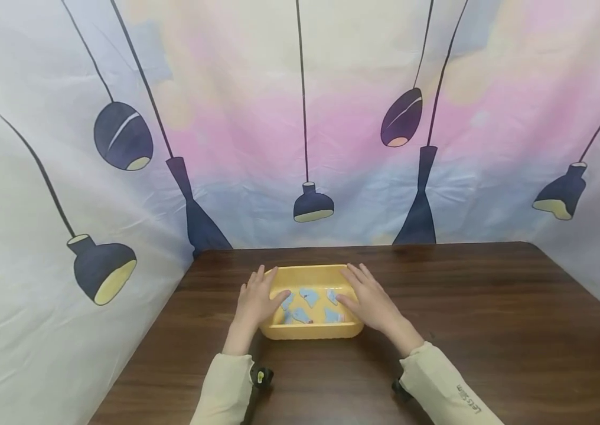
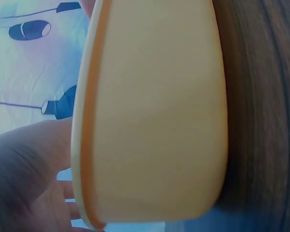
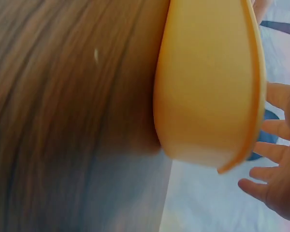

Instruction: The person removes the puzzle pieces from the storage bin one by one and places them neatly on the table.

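Observation:
A yellow rectangular tub [image 1: 313, 333] sits on the table with several flat, light-blue irregular pieces [image 1: 309, 296] lying apart inside it. At its left end is my left hand [image 1: 254, 304], fingers fairly straight and thumb reaching over the rim. My right hand [image 1: 375, 302] mirrors this at the right end, its thumb also over the inside. The left wrist view shows the tub's outer wall [image 2: 157, 111], with the hand partly hidden behind the rim. Spread fingers [image 3: 273, 152] appear beside the rim in the right wrist view; firm contact is hard to judge.
The dark brown wooden table [image 1: 491, 319] extends around the tub, further to the right than to the left. Behind it hangs a pastel cloth [image 1: 257, 147] printed with dark lamps. Pale sleeves and black wrist devices [image 1: 261, 376] are on both arms.

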Available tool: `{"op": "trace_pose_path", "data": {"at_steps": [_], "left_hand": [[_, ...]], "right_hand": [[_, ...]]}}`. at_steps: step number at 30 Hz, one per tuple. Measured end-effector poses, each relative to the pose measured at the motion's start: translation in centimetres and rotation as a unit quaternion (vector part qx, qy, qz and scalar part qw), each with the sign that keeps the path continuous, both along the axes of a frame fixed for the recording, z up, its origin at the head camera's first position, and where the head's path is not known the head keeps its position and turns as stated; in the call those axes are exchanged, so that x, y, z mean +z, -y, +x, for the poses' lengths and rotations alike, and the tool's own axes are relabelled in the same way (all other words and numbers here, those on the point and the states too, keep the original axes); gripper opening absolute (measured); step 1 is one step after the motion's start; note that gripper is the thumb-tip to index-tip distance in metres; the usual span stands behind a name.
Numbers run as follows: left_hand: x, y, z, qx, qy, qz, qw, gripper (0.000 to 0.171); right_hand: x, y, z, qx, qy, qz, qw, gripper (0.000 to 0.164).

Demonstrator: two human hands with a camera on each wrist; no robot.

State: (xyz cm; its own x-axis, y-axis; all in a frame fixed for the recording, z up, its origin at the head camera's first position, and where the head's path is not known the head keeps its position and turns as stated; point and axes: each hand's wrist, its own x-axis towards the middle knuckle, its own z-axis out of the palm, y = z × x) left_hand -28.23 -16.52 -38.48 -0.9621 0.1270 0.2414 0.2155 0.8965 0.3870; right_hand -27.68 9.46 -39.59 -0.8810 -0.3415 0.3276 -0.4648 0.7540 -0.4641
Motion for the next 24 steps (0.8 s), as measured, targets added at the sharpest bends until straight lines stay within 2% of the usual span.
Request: {"op": "trace_pose_path", "data": {"at_steps": [5,8,12,16,21,24], "left_hand": [[-0.8,0.9,-0.2,0.029,-0.044,-0.007,0.9986,0.053],[-1.1,1.3,-0.4,0.043,-0.049,-0.001,0.9979,0.050],[-1.6,1.7,-0.8,0.051,-0.034,0.012,0.9980,0.047],[-1.9,1.8,-1.1,0.066,-0.019,0.026,0.9973,0.045],[-2.0,1.9,-1.3,0.079,-0.011,0.031,0.9963,0.044],[-2.1,1.9,-1.4,0.082,-0.008,0.034,0.9960,0.044]], "right_hand": [[-0.5,1.5,-0.3,0.011,0.032,-0.021,0.999,0.059],[-0.8,2.3,-0.5,0.019,0.059,-0.029,0.998,0.055],[-1.0,2.9,-0.9,0.034,0.089,-0.025,0.995,0.046],[-1.1,3.4,-1.3,0.031,0.124,0.003,0.992,0.038],[-0.8,3.8,-1.7,0.013,0.173,0.060,0.983,0.043],[-0.7,3.9,-1.8,0.005,0.186,0.088,0.979,0.040]]}}
